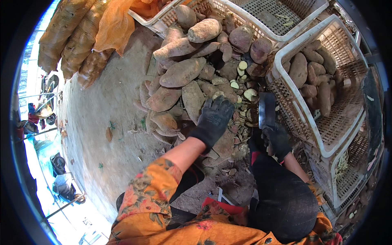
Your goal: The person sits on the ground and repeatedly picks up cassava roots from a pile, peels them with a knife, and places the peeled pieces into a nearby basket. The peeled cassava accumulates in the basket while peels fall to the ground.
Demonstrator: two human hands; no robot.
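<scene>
My left hand (216, 118), in a black work glove, lies palm down on a heap of sweet potatoes (183, 73). Its fingertips are against a piece with a pale cut face (218, 94); whether they grip it is hidden beneath the glove. My right hand (277, 139), gloved too, is closed around the handle of a cleaver (267, 109), whose broad blade points away from me beside my right knee. Between the hands lie cut scraps (243, 118) and pale slices, including a round one (242, 65).
To the right, a white plastic crate (301, 104) with sweet potatoes inside stands on another crate (335, 183). More crates (275, 36) stand at the back. Filled mesh sacks (76, 39) lie at upper left on the concrete floor (95, 116).
</scene>
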